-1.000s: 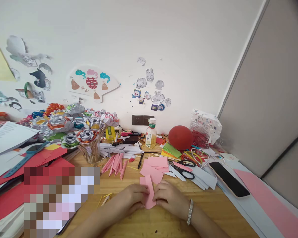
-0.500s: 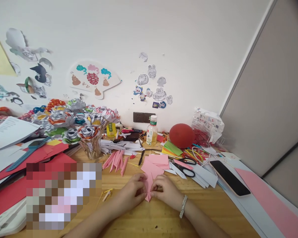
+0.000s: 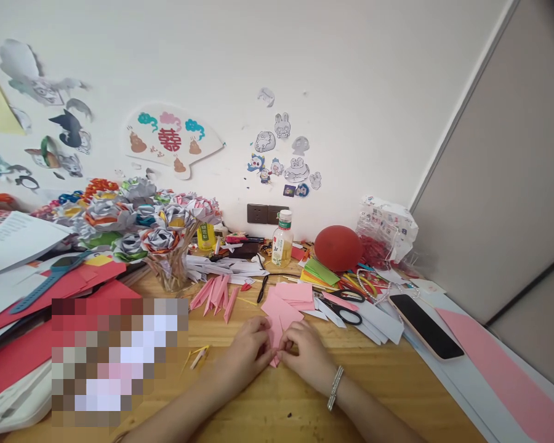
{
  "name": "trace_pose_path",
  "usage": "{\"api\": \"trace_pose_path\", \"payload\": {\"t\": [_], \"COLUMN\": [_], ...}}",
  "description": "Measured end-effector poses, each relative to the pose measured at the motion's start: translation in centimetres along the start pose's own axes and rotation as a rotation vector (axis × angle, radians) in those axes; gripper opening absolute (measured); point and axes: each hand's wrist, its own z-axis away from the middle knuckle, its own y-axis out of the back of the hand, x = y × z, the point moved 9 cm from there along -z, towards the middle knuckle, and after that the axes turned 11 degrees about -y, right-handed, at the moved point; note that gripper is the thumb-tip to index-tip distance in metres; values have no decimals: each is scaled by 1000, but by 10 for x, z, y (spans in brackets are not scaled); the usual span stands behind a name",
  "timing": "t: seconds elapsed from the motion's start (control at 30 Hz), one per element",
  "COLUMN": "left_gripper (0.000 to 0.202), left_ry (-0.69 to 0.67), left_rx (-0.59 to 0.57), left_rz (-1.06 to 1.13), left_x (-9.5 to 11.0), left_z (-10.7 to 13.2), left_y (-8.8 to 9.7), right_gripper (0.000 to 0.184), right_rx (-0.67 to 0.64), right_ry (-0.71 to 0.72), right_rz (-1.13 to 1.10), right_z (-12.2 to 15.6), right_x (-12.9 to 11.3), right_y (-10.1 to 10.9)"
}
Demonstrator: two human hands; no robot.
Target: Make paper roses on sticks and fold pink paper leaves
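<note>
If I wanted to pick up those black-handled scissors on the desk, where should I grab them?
Probably by the handle loops of the scissors, coming from above on the right. They lie flat on white paper strips, loops toward the phone, blades pointing left toward the pink paper, so the loops are the safest part to grip.

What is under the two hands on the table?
A folded pink paper lies between the left hand and the right hand, pressed on the wooden table. The fingers cover most of it, so its folds are hidden.
</note>
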Motion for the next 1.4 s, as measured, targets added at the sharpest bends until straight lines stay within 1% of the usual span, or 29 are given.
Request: {"api": "trace_pose_path", "payload": {"t": [0.07, 0.13, 0.17, 0.23, 0.3, 0.33, 0.43, 0.53, 0.67, 0.73, 0.8, 0.87, 0.93, 1.03, 1.17, 1.27, 1.33, 1.4], "left_gripper": [14, 12, 12, 10, 9, 9, 9, 8, 9, 9, 9, 9, 9, 10, 10, 10, 10, 10], "left_ry": [-2, -7, -10, -9, 1, 8, 25, 36, 51, 57, 56, 50, 47, 49, 51, 41, 36, 41], "left_rx": [5, 4, 3, 1, -5, -8, -16, -33, -58, -65, -68, -71, -75, -78, -63, -51, -51, -45], "left_rz": [-52, -95, -108, -125, -133, -135, -133, -132, -151, -161, -169, -170, -163, -158, -161, -157, -162, -171], "left_x": [0, 1, 1, 0, -1, -2, -3, -2, -1, -2, -2, -2, -3, -4, -5, -5, -6, -7], "left_z": [1, 2, 2, 3, 4, 4, 3, 3, 2, 3, 3, 2, 2, 1, 1, 2, 3, 4], "left_y": [0, -1, -2, -3, -3, -3, -3, -3, -3, -3, -3, -3, -4, -4, -4, -4, -5, -6], "right_gripper": [10, 9, 8, 10, 12, 14, 17, 16, 17, 17, 15, 13, 14, 18, 16, 16, 18, 21], "right_rx": [22, 36, 24, -25, -64, -69, -70, -86, -73, -83, -112, -128, -117, -100, -124, -161, -152, -114], "right_ry": [-6, 22, 70, 225, 384, 438, 503, 559, 642, 668, 681, 659, 615, 606, 653, 678, 651, 609], "right_rz": [7, -13, -22, -2, 78, 126, 222, 283, 369, 368, 315, 238, 192, 230, 322, 275, 242, 248], "right_z": [1, 4, 6, 13, 23, 27, 34, 38, 43, 46, 48, 47, 43, 42, 47, 50, 47, 42], "right_x": [0, -3, -7, -19, -29, -32, -32, -34, -39, -41, -41, -39, -36, -36, -39, -41, -38, -33], "right_y": [2, 6, 7, 8, 7, 7, 5, 1, -2, -3, -3, -1, 2, 2, -4, -6, -4, -1]}}
